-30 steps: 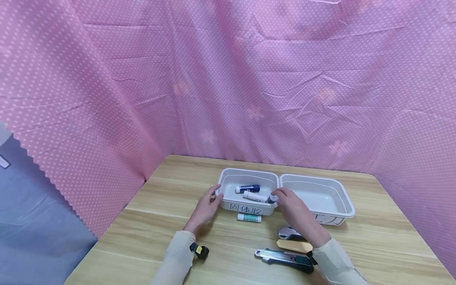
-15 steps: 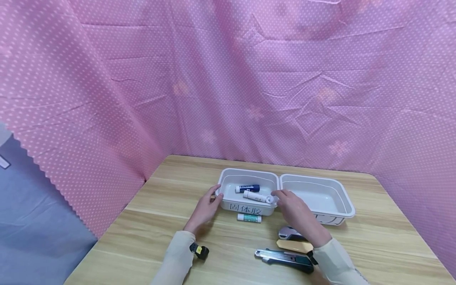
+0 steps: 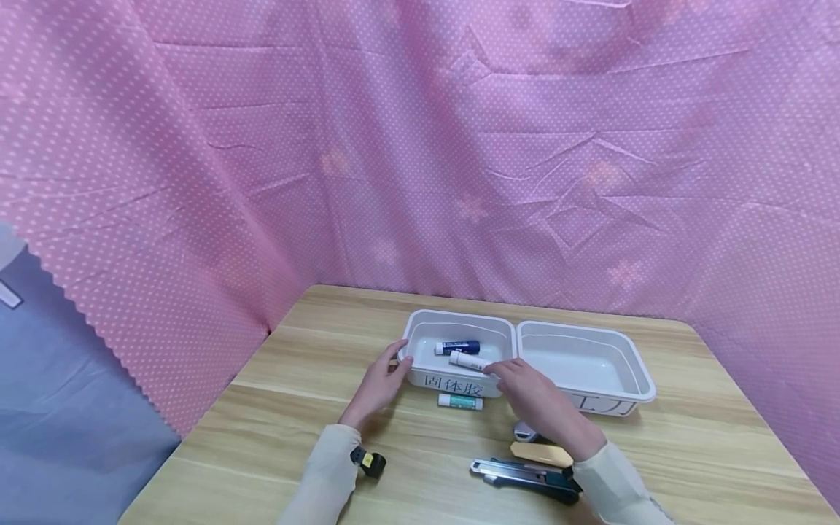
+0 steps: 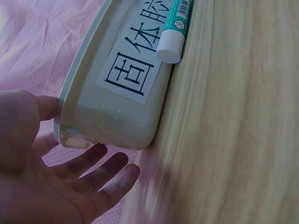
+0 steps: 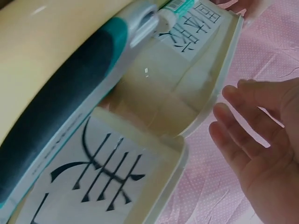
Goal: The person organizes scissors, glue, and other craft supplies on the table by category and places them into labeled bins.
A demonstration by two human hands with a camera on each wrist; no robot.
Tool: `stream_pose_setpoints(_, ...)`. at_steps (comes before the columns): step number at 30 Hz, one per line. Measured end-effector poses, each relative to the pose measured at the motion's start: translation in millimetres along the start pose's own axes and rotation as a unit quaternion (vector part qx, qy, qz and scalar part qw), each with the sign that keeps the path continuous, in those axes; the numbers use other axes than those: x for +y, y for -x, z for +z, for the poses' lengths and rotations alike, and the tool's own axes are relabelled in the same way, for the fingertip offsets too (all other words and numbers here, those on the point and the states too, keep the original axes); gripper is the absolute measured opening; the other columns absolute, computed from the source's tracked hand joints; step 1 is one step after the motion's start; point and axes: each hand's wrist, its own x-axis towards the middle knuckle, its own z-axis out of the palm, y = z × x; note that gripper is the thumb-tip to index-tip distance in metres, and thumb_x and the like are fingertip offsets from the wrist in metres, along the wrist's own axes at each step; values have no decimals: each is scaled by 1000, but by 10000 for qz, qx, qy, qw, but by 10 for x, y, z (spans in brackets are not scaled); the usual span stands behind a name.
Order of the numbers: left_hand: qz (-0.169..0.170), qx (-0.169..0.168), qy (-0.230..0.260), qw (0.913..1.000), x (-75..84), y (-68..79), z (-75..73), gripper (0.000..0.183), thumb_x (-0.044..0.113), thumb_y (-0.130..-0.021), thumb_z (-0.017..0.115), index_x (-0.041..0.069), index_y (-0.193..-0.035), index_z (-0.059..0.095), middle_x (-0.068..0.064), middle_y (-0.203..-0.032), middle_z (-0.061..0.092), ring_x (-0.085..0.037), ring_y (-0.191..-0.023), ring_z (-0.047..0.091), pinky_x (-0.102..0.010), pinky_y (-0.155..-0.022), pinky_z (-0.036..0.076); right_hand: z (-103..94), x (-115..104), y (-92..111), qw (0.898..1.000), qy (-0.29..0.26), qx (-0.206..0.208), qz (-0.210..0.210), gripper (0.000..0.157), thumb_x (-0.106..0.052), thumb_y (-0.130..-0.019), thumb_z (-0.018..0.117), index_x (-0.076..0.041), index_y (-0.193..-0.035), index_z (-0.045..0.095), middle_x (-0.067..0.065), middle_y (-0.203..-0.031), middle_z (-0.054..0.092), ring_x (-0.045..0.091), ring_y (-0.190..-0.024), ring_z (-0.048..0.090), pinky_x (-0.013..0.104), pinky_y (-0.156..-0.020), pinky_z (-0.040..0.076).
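My left hand (image 3: 382, 383) holds the left corner of a white plastic box (image 3: 466, 314), its thumb at the rim and the other fingers spread loosely beside the outer wall. Inside that box lie a dark blue glue stick (image 3: 467, 347) and a white glue stick (image 3: 463, 359). My right hand (image 3: 534, 399) reaches over the box's front right corner, its fingertips overlapping the white stick's right end. In the right wrist view, the right hand's fingers (image 5: 238, 151) are loosely extended beside the rim, with nothing between them. A green-and-white glue stick (image 3: 459, 402) lies on the table before the box.
A second white box (image 3: 584, 328) stands against the first on the right, bearing a label. In front of it lie a silver-and-black utility knife (image 3: 521, 474), a yellow-handled knife (image 3: 541, 453) and a partly hidden grey one (image 3: 523, 432). A pink dotted curtain (image 3: 472, 168) hangs behind the table.
My right hand has shifted left and slightly toward me, over the front right corner of the left box. A dark-bodied glue stick at that corner turned end-up and is now hidden. My left hand stays put.
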Motion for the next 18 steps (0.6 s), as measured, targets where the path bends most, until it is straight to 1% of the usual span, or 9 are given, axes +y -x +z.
stream_pose_setpoints(6,-11,-34,14,10000,5,3,0,54,36,-108,50,15,-157,40,-23,-150,51,-40,-127,60,-50,-104,54,-14,-56,-26,9992,-144,111,-348,34,-7,-94,72,-13,-127,67,2,-126,70,20,-118,65,38,-99,58)
stream_pose_setpoints(11,-93,-67,5,9999,4,6,2,55,37,-108,50,18,-158,39,-21,-151,50,-39,-129,59,-51,-105,53,-11,-138,-100,9973,-93,105,-716,32,-5,-92,75,-10,-123,69,5,-118,73,22,-109,69,38,-91,61)
stream_pose_setpoints(12,-60,-60,-9,10000,2,4,0,54,36,-108,50,16,-158,39,-22,-151,50,-40,-129,59,-51,-105,53,-6,-155,-115,9967,-71,59,-802,31,-6,-92,74,-9,-122,69,6,-116,73,22,-107,69,38,-90,61)
stream_pose_setpoints(15,-132,-63,18,9999,10,3,2,55,37,-108,51,18,-158,39,-20,-153,49,-38,-129,59,-51,-106,52,31,-195,-148,9954,37,-174,-936,28,-7,-93,72,-8,-122,70,5,-113,73,21,-103,70,38,-85,62)
stream_pose_setpoints(18,-144,-56,29,9999,8,7,-9,55,37,-108,50,18,-158,39,-20,-154,48,-39,-130,58,-52,-106,52,83,-241,-180,9939,114,-414,-1018,26,-8,-95,70,-7,-121,70,5,-113,73,22,-103,70,40,-87,61)
